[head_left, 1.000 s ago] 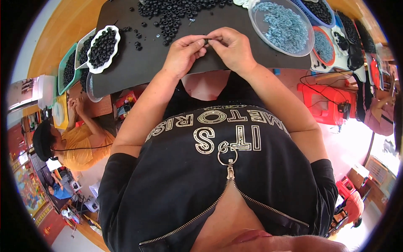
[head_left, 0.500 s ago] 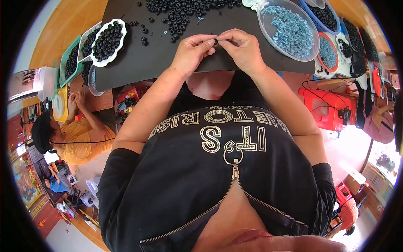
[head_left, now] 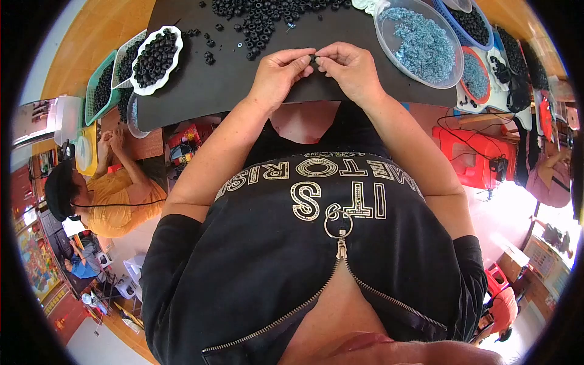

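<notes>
Over the near part of the dark table [head_left: 201,97], my left hand [head_left: 275,74] and my right hand [head_left: 351,72] meet fingertip to fingertip. Between them is a small black round part [head_left: 313,60], pinched by the thumb and fingers of both hands; its details are mostly covered. Beyond my hands spreads a heap of black ring-like parts [head_left: 255,27], with a few strays to its left. Right of my right hand stands a clear round tub holding many small translucent blue pieces [head_left: 420,52].
A white scalloped dish [head_left: 143,92] of black parts sits at the table's left, beside a green basket [head_left: 91,100]. At right are a blue basket [head_left: 490,42] and an orange-rimmed bowl [head_left: 467,90]. A person in yellow [head_left: 125,204] sits at left; a red stool [head_left: 462,161] stands at right.
My fingers have shifted slightly around the small black part, which shows a little differently between them. Both hands stay in nearly the same place.
</notes>
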The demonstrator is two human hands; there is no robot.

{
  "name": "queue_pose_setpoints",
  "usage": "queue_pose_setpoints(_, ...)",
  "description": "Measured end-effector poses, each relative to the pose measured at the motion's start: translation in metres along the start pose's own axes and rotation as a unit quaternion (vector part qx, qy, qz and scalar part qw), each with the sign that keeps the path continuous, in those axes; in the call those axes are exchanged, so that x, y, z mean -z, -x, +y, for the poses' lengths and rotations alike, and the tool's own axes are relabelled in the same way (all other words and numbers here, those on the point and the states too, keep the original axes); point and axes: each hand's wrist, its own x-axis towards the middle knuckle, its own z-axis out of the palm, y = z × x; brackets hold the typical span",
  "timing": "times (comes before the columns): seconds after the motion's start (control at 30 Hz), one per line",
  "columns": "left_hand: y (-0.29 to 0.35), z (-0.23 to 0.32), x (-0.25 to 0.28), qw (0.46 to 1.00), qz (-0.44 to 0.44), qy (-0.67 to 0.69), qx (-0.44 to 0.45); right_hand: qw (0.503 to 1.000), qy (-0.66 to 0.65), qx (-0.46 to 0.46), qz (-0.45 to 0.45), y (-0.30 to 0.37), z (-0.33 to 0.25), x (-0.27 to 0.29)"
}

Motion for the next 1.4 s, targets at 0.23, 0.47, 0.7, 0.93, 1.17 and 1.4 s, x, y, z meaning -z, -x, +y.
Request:
queue_pose_setpoints(0.23, -0.001, 0.001, 0.002, 1.0, 0.002, 0.012, 0.014, 0.995, 0.081, 0.059, 0.009, 0.0, -0.004, 0.001)
queue_pose_setpoints(0.47, -0.003, 0.001, 0.004, 0.999, -0.016, 0.044, 0.024, 1.0, -0.002, -0.004, -0.025, -0.007, -0.004, 0.005)
queue_pose_setpoints(0.7, -0.002, 0.005, 0.004, 0.996, -0.043, 0.078, 0.019, 0.999, 0.013, 0.031, -0.008, -0.008, -0.002, 0.001)
queue_pose_setpoints(0.93, -0.002, 0.004, 0.003, 0.996, -0.022, 0.089, 0.0, 0.986, 0.078, 0.13, 0.075, -0.002, -0.004, -0.009)
queue_pose_setpoints(1.17, -0.002, 0.004, -0.001, 0.994, -0.001, 0.112, -0.017, 0.962, 0.136, 0.21, 0.112, 0.005, -0.004, -0.022)
queue_pose_setpoints(1.4, -0.002, 0.002, 0.002, 0.994, -0.005, 0.11, -0.027, 0.934, 0.21, 0.247, 0.153, 0.003, -0.005, -0.032)
